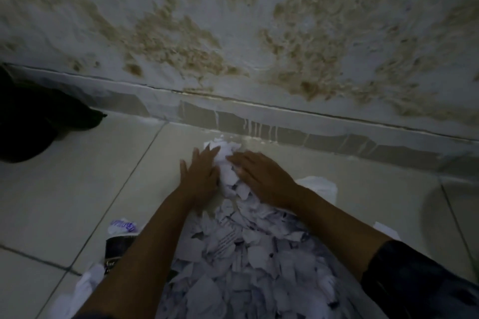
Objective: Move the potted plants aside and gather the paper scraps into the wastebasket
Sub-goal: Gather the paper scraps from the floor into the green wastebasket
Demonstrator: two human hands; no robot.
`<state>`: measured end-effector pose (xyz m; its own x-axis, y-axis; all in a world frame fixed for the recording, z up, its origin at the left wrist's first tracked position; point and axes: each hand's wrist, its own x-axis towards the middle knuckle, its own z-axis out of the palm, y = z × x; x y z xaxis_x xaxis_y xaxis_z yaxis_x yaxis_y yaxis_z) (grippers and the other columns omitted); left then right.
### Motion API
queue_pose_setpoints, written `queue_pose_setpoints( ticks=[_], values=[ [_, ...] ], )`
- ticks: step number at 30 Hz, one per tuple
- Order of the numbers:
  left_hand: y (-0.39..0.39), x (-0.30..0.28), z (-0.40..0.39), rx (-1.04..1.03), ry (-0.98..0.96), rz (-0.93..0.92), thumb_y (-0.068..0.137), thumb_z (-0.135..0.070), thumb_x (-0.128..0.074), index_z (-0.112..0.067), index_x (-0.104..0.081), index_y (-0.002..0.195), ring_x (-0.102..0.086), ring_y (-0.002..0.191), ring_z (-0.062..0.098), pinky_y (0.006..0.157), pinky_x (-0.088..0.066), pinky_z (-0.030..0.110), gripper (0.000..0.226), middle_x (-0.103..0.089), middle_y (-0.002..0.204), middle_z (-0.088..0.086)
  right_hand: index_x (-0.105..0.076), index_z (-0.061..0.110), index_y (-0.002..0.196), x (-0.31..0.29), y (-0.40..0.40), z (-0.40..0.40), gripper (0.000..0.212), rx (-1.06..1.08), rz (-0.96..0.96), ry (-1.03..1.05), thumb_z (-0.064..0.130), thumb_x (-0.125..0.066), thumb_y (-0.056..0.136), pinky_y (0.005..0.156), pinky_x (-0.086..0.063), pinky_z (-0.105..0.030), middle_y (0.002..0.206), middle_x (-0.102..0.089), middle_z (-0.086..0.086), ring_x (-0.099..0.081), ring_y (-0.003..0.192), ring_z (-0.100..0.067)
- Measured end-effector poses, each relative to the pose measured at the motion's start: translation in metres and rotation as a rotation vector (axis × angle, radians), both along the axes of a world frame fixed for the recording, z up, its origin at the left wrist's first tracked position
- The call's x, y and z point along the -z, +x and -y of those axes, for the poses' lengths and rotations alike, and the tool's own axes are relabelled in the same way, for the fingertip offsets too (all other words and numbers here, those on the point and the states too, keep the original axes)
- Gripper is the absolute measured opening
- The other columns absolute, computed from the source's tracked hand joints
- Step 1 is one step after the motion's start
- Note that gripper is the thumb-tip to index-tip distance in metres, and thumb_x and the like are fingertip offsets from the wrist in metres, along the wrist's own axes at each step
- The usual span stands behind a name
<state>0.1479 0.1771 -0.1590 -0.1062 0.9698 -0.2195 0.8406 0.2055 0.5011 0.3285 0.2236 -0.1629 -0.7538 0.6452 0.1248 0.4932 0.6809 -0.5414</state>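
Both hands lie flat and open, the left hand (201,176) at nine o'clock and the right hand (264,179) at three, squeezing the paper scraps (233,248) on the floor (77,184) into one pile, probably for scooping.

A single head-worn camera is looking forward and steeply down from close above the pale tiled floor (77,189), facing the stained white wall (233,21) whose base is crossing the frame slantwise. No second view is sharing the scene.
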Motion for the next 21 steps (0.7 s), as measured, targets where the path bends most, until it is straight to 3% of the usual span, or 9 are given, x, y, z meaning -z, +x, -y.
queue_pose_setpoints(
  ticks=[3,7,9,11,14,16,17,19,21],
  values=[
    [0.007,0.0,0.027,0.07,0.029,-0.002,0.064,-0.061,0.002,-0.026,0.003,0.147,0.009,0.145,0.016,0.113,0.009,0.04,0.09,0.006,0.156,-0.008,-0.044,0.01,0.137,-0.003,0.012,0.028,0.083,-0.036,0.061,-0.055,0.062,0.0,0.09,0.109,-0.022,-0.035,0.141,-0.046,-0.014,-0.043,0.129,-0.03],
    [0.021,0.0,0.069,0.178,0.002,-0.036,0.065,-0.07,0.006,-0.028,0.019,0.137,0.013,0.142,0.011,0.113,0.01,0.036,0.084,0.024,0.144,-0.009,-0.042,0.014,0.139,-0.013,0.035,0.059,0.082,-0.128,0.158,-0.121,0.066,-0.002,0.089,0.111,-0.019,-0.033,0.147,-0.038,-0.012,-0.036,0.135,-0.026],
    [0.024,0.003,0.093,0.201,0.008,0.015,0.055,-0.089,0.013,-0.047,0.02,0.134,0.015,0.14,0.011,0.112,0.01,0.033,0.089,0.025,0.14,-0.008,-0.04,0.016,0.141,-0.022,0.045,0.074,0.076,-0.174,0.179,-0.187,0.066,-0.017,0.089,0.115,-0.022,-0.036,0.149,-0.035,-0.011,-0.032,0.137,-0.024],
    [0.024,0.011,0.113,0.232,-0.002,0.058,0.058,-0.09,0.012,-0.069,0.026,0.12,0.012,0.141,0.013,0.113,0.009,0.035,0.067,0.02,0.143,-0.008,-0.037,0.018,0.142,-0.035,0.053,0.09,0.082,-0.207,0.181,-0.276,0.074,-0.027,0.083,0.114,-0.022,-0.031,0.15,-0.033,-0.01,-0.032,0.137,-0.02],
    [0.027,-0.005,0.13,0.292,-0.115,0.231,0.077,-0.082,-0.018,-0.063,0.008,0.133,-0.006,0.145,0.019,0.119,-0.008,0.043,0.064,-0.002,0.155,-0.003,-0.04,0.027,0.14,-0.061,0.069,0.11,0.067,-0.103,0.129,-0.271,0.06,-0.047,0.083,0.107,-0.028,-0.025,0.143,-0.041,-0.007,-0.039,0.13,-0.018],
    [0.032,-0.027,0.137,0.173,-0.134,0.2,0.087,-0.067,-0.035,-0.049,-0.031,0.138,-0.033,0.136,0.02,0.113,-0.026,0.038,0.054,-0.037,0.147,0.003,-0.048,0.027,0.135,-0.073,0.088,0.116,0.067,0.118,0.054,-0.132,0.063,-0.042,0.078,0.104,-0.032,-0.027,0.136,-0.047,-0.007,-0.044,0.125,-0.02],
    [0.034,-0.034,0.139,0.068,-0.064,0.153,0.085,-0.067,-0.038,-0.039,-0.048,0.13,-0.046,0.126,0.02,0.107,-0.035,0.036,0.054,-0.051,0.134,0.003,-0.049,0.029,0.133,-0.074,0.097,0.116,0.071,0.278,0.067,-0.076,0.068,-0.039,0.074,0.105,-0.034,-0.031,0.136,-0.047,-0.008,-0.045,0.125,-0.022],
    [0.044,-0.052,0.151,-0.056,0.044,0.096,0.073,-0.08,-0.04,-0.035,-0.054,0.119,-0.056,0.111,0.016,0.095,-0.044,0.03,0.066,-0.057,0.117,-0.004,-0.044,0.034,0.135,-0.069,0.116,0.116,0.073,0.562,0.234,-0.079,0.074,-0.041,0.074,0.105,-0.034,-0.038,0.141,-0.04,-0.011,-0.04,0.129,-0.03],
    [0.059,-0.062,0.172,-0.067,-0.028,0.05,0.062,-0.086,-0.041,-0.037,-0.041,0.133,-0.051,0.117,0.016,0.096,-0.04,0.029,0.086,-0.049,0.126,-0.004,-0.033,0.038,0.14,-0.06,0.129,0.126,0.08,0.622,0.415,-0.242,0.079,-0.044,0.073,0.109,-0.03,-0.044,0.149,-0.029,-0.012,-0.031,0.135,-0.033]
  ],
)
